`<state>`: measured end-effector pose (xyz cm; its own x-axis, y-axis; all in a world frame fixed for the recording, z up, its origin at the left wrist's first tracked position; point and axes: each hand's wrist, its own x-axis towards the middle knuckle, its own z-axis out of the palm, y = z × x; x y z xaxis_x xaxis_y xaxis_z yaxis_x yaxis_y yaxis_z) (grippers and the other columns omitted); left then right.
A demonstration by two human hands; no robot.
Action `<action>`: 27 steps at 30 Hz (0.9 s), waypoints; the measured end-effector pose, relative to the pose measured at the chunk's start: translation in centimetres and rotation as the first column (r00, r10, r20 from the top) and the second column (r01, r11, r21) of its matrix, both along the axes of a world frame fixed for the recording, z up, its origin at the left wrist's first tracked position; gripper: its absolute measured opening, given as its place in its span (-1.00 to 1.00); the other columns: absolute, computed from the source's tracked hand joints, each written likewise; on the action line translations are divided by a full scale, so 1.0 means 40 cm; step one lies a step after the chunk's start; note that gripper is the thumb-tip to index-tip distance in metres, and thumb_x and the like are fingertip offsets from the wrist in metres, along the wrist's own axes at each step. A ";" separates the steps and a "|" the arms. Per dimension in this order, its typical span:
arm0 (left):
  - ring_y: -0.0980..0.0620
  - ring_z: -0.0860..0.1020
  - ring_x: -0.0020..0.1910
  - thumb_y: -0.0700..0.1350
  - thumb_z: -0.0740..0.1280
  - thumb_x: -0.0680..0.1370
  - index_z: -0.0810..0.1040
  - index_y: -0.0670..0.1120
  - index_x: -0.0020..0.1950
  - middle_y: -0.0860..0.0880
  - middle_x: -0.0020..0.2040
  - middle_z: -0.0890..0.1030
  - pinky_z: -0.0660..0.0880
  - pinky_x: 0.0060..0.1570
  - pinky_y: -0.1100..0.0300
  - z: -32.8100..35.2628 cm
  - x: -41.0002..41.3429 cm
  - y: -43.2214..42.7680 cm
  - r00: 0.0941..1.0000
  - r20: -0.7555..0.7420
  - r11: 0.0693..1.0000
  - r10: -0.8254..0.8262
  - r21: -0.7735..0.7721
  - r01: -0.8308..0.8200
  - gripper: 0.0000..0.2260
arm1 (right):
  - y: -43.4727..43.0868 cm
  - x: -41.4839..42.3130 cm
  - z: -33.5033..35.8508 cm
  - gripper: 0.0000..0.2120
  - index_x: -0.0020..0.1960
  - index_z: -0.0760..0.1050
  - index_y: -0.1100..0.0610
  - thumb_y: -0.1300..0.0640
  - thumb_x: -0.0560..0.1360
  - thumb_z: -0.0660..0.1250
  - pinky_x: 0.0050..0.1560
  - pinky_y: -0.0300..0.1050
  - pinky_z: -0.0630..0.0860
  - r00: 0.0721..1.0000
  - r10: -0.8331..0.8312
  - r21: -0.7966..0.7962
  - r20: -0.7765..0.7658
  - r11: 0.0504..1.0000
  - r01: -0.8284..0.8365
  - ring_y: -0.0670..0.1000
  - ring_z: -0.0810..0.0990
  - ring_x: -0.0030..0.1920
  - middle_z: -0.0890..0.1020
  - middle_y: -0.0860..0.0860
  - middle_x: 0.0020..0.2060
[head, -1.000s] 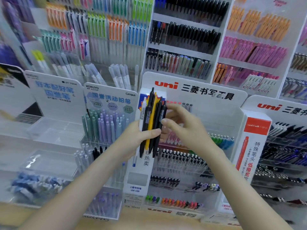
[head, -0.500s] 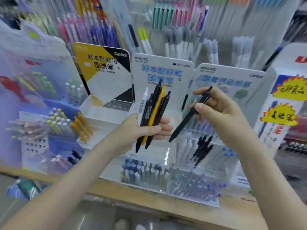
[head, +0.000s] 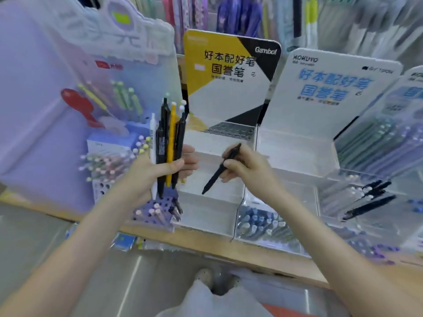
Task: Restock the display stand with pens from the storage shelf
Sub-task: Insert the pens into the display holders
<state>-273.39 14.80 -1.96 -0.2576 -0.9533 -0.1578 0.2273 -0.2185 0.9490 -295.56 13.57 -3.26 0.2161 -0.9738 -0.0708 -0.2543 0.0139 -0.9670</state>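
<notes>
Black pen [head: 220, 169] pinched in right hand [head: 246, 167], fingers closed around it, tip pointing to 7 o'clock, hanging just over empty white tray [head: 215, 197] of display stand [head: 231, 72]. Left hand [head: 158, 172], at 9 o'clock, gripping upright bunch of pens [head: 168, 145].

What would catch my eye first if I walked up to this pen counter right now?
Probably the left hand at centre, gripping an upright bundle of pens, black, yellow and white. Beside it the right hand holds a single black pen, tip angled down over an empty-looking clear tray below the yellow and black sign.
</notes>
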 end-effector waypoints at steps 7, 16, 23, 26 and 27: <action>-0.15 0.64 0.06 0.10 0.64 0.16 0.70 -0.05 0.00 -0.17 0.00 0.69 0.58 -0.02 0.16 -0.037 0.108 0.025 0.997 0.004 0.996 0.082 0.024 -0.082 -0.52 | 0.039 0.129 -0.145 -0.93 0.03 0.48 0.22 0.28 0.56 0.25 -0.02 -0.06 0.51 0.951 0.150 -0.022 -0.271 0.987 -0.162 0.10 0.63 -0.14 0.63 0.13 -0.19; -0.14 0.65 0.05 -0.18 0.42 0.40 0.62 -0.13 0.06 -0.15 -0.02 0.69 0.58 -0.04 0.20 -0.088 0.165 0.025 0.991 0.082 0.991 0.103 0.078 -0.110 -0.75 | 0.036 0.186 -0.261 -0.75 0.24 0.45 0.23 0.21 0.59 0.22 0.06 -0.18 0.43 0.892 0.131 -0.051 -0.433 0.984 -0.169 0.13 0.59 0.08 0.64 0.12 0.08; -0.09 0.66 0.04 -0.26 0.33 0.41 0.58 -0.14 0.08 -0.12 -0.03 0.70 0.57 -0.01 0.21 -0.122 0.167 0.002 0.994 0.111 0.991 0.005 0.131 -0.019 -0.75 | 0.038 0.213 -0.312 -0.73 0.28 0.44 0.21 0.18 0.60 0.21 -0.11 -0.29 0.33 0.832 0.119 -0.060 -0.541 0.982 -0.179 0.17 0.60 0.06 0.64 0.12 0.09; -0.09 0.65 0.04 -0.25 0.33 0.41 0.58 -0.14 0.09 -0.12 -0.03 0.70 0.57 0.01 0.20 -0.134 0.170 -0.002 0.994 0.107 0.990 -0.036 0.139 0.021 -0.74 | 0.029 0.230 -0.321 -0.72 0.30 0.42 0.19 0.17 0.61 0.18 -0.05 -0.15 0.43 0.794 0.158 -0.061 -0.588 0.969 -0.238 0.18 0.59 0.07 0.63 0.13 0.11; -0.09 0.66 0.04 -0.25 0.33 0.41 0.59 -0.14 0.08 -0.12 -0.03 0.70 0.56 0.00 0.21 -0.135 0.171 -0.002 0.994 0.103 0.990 -0.042 0.141 0.027 -0.74 | 0.025 0.235 -0.326 -0.73 0.30 0.41 0.18 0.17 0.61 0.17 -0.05 -0.07 0.47 0.774 0.168 -0.063 -0.610 0.964 -0.258 0.21 0.59 0.05 0.63 0.16 0.09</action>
<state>-266.54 14.72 -7.38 -0.2646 -0.9111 -0.3162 0.1177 -0.3559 0.9271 -286.17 14.57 -16.28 0.3778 -0.9172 -0.1269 -0.7594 -0.2285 -0.6092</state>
